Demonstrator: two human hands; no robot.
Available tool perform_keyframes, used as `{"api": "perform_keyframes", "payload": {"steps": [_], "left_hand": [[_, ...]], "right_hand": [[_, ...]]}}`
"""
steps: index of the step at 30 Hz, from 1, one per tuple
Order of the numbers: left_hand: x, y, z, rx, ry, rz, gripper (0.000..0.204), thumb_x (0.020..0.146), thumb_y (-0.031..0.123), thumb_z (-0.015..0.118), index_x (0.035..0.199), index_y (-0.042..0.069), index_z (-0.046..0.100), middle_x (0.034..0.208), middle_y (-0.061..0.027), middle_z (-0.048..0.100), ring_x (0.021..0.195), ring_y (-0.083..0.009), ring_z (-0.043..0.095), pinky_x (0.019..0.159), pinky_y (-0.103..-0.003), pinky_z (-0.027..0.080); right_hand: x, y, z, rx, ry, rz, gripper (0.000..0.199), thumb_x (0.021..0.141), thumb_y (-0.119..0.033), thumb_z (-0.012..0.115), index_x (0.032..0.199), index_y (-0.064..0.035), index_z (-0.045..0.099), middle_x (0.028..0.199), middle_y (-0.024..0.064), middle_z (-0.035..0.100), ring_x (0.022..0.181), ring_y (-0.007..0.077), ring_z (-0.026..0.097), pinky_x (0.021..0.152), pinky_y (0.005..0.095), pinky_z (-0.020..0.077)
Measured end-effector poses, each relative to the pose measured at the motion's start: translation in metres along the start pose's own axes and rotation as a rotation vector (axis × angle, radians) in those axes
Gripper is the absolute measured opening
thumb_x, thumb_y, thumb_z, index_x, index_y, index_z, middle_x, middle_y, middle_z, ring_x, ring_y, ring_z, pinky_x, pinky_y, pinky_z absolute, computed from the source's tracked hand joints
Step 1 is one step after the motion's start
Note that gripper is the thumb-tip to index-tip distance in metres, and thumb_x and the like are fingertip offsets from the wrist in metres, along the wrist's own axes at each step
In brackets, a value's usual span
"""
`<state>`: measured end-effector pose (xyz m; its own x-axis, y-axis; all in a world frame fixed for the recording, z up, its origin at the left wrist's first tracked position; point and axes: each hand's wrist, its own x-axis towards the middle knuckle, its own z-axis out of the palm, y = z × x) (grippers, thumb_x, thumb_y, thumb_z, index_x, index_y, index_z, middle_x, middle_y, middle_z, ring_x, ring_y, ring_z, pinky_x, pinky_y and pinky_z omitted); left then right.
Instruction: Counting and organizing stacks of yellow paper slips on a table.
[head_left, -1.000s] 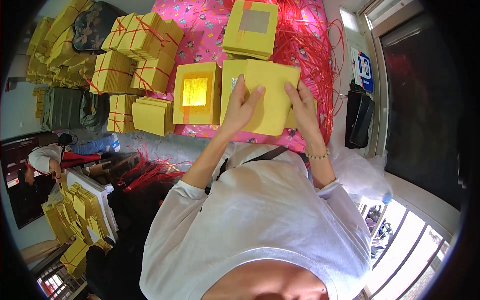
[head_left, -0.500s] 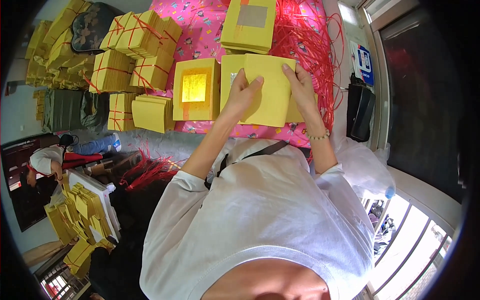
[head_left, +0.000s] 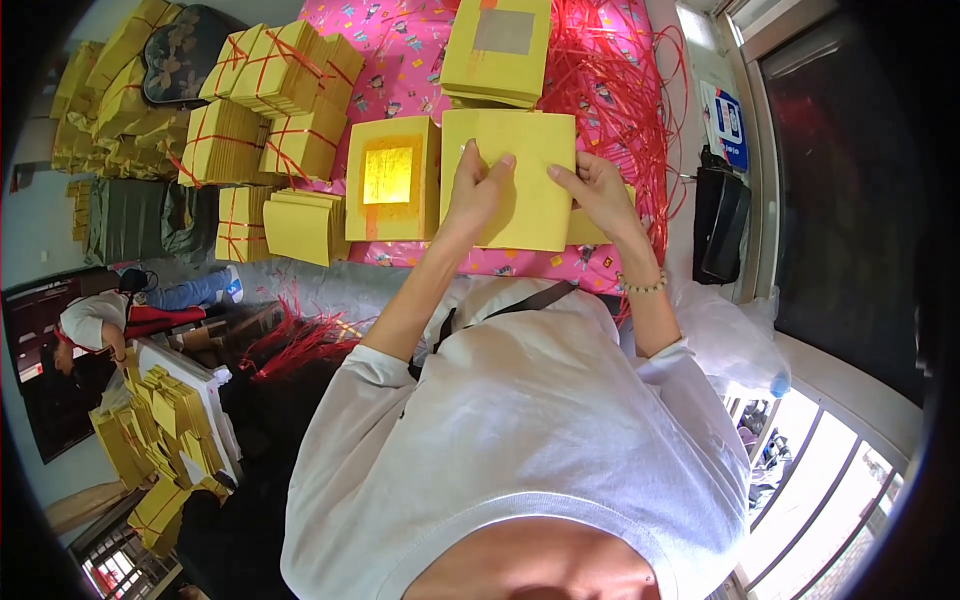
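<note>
Flat in front of me is a yellow paper sheet, its right side bent over at the edge. My left hand rests on its left part, thumb on top and fingers curled at the side. My right hand pinches the right edge, thumb on the upper face and fingers bent around the edge. More yellow paper lies under it, partly hidden. Left of it stands a yellow paper stack with a shiny gold square on top. Behind is another stack with a dull silver square.
Bundles of yellow paper tied with red strips fill the table's left side. Loose red strips heap at the right on a pink patterned cloth. A person handles yellow paper at another table on the left. A plastic bag hangs right.
The sheet's right side has come down flatter, and its top edge is now more level. My right hand has shifted slightly down and right, its thumb nearer the sheet's edge.
</note>
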<state>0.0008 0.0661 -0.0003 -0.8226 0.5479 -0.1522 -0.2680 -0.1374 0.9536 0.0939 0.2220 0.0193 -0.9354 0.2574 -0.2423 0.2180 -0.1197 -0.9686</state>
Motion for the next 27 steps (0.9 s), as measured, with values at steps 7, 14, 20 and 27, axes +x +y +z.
{"api": "perform_keyframes", "payload": {"steps": [7,14,20,27], "left_hand": [[0.006,-0.008,-0.003,0.026,0.032,-0.070,0.035,0.089,0.014,0.057,0.117,-0.003,0.044,0.100,-0.0067,0.058,0.086,-0.0124,0.053,0.074,-0.024,0.044],[0.005,0.000,-0.004,-0.103,-0.034,-0.060,0.031,0.092,0.012,0.055,0.120,0.001,0.046,0.111,-0.0077,0.060,0.098,-0.0137,0.058,0.082,-0.028,0.047],[-0.001,0.001,0.001,0.004,-0.023,0.067,0.032,0.092,0.011,0.053,0.122,0.002,0.044,0.108,-0.0061,0.059,0.097,-0.0131,0.057,0.083,-0.027,0.046],[-0.009,0.011,0.006,0.084,0.016,0.212,0.032,0.093,0.010,0.051,0.121,0.000,0.040,0.107,-0.0077,0.057,0.095,-0.0114,0.055,0.079,-0.025,0.046]], "right_hand": [[-0.005,-0.002,-0.001,-0.100,-0.095,0.119,0.029,0.089,-0.024,0.061,0.105,0.0005,0.062,0.085,0.0015,0.065,0.070,0.0049,0.058,0.056,0.0202,0.0457],[-0.010,0.004,-0.003,-0.065,-0.147,0.110,0.029,0.088,-0.024,0.063,0.102,0.0011,0.063,0.082,0.0016,0.065,0.065,0.0043,0.057,0.052,0.0193,0.0443],[-0.015,0.020,-0.006,-0.025,-0.181,0.109,0.024,0.089,-0.020,0.062,0.101,0.0004,0.064,0.080,-0.0002,0.064,0.062,0.0031,0.054,0.051,0.0190,0.0441],[-0.028,0.015,-0.002,-0.064,-0.151,0.168,0.026,0.089,-0.019,0.062,0.107,0.0004,0.061,0.091,0.0032,0.066,0.075,0.0068,0.061,0.063,0.0218,0.0533]]}}
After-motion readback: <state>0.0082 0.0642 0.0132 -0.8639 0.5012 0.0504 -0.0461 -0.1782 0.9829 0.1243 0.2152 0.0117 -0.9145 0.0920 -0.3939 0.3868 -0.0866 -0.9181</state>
